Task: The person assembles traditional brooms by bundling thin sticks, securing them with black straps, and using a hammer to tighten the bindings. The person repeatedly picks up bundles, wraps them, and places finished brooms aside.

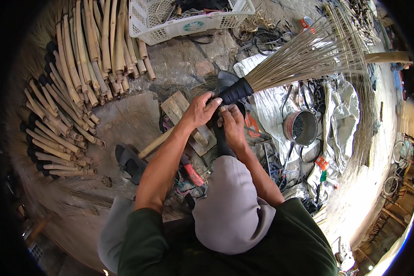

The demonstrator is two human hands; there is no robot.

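Observation:
A broom of thin, pale stiff bristles point(299, 60) lies across the work spot, fanning out to the far right. Its bound end is wrapped in a black band point(237, 91). My left hand point(201, 110) is closed at the near end of that wrap, the thumb pressed against it. Just right of it, my right hand point(232, 123) has its fingers curled in a pinch at a black strip point(221, 136) that runs down between my forearms. My fingers hide part of where strip and wrap meet.
Bundles of bamboo handles point(78, 69) lie at the left. A white plastic crate point(191, 25) stands at the far side. A wooden block point(188, 120), a red-handled tool point(193, 174) and a black sandal point(130, 162) lie near me. A bucket point(301, 127) stands by white sacking point(342, 115).

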